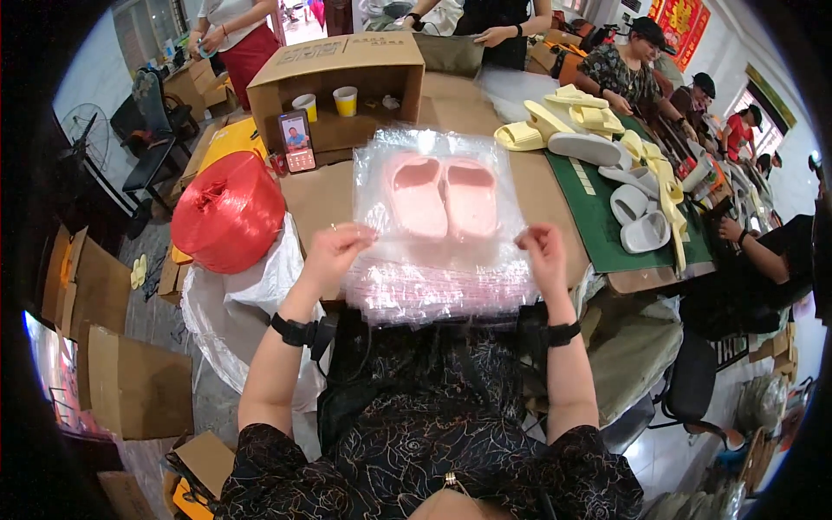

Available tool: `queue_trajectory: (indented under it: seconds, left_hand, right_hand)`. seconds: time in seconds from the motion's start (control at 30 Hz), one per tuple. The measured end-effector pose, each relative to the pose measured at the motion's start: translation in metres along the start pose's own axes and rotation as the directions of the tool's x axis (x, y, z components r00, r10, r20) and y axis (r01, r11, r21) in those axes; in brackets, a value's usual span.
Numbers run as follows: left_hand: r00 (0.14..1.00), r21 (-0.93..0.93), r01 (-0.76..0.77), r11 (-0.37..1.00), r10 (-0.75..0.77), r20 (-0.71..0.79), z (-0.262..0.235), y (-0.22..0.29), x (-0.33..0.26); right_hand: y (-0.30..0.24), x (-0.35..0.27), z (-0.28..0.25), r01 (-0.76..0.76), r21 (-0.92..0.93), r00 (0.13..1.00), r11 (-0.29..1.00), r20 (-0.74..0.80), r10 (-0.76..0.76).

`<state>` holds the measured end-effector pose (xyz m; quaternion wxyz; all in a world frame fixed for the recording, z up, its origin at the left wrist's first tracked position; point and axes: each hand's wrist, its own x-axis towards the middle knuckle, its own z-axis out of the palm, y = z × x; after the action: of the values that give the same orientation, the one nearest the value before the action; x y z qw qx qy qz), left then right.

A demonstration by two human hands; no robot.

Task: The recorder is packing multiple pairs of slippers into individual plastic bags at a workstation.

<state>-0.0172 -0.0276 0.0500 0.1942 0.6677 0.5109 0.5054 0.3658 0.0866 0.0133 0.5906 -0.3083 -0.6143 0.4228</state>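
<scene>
A pair of pale pink slide slippers (418,217) lies side by side inside a clear plastic bag (371,178), flat on the table in front of me. My left hand (341,249) pinches the bag's near left corner between thumb and fingers. At the near right corner, my right hand (544,251) is closed in the same kind of pinch. Beneath the bag and toward me, a stack of clear, pink-tinted plastic bags (442,293) reaches the table edge. Black bands circle both wrists.
A big red roll of plastic twine (229,212) stands at left. Beyond it, a phone (297,141) leans by an open cardboard box (336,65) holding cups. Yellow and grey slippers (643,206) cover a green mat (572,186) at right. Several people work around.
</scene>
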Motion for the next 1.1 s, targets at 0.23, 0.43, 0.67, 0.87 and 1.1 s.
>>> queue_trajectory:
  seconds: [0.23, 0.43, 0.67, 0.87, 1.1]
  left_hand:
    - [0.957, 0.623, 0.209, 0.753, -0.290, 0.029, -0.011, 0.009, -0.016]
    - [0.971, 0.718, -0.136, 0.682, 0.237, -0.041, 0.046, 0.072, 0.014]
    - [0.999, 0.725, -0.050, 0.687, 0.045, 0.026, 0.111, 0.013, -0.002]
    - [0.999, 0.674, 0.010, 0.739, -0.038, 0.028, 0.103, -0.008, -0.023]
    - [0.987, 0.675, 0.047, 0.736, -0.136, 0.080, 0.088, -0.003, -0.014]
  right_hand:
    - [-0.016, -0.031, 0.004, 0.128, -0.597, 0.950, 0.792, 0.303, 0.075]
    - [-0.078, 0.000, 0.059, 0.332, -0.741, 0.936, 0.583, 0.181, -0.302]
    - [0.000, -0.028, 0.118, 0.487, -0.756, 0.853, 0.438, 0.519, -0.052]
    - [0.018, -0.048, 0.062, 0.242, -0.857, 0.959, 0.455, 0.282, 0.019]
    - [-0.028, -0.028, 0.035, 0.178, -0.848, 0.983, 0.500, 0.128, -0.134]
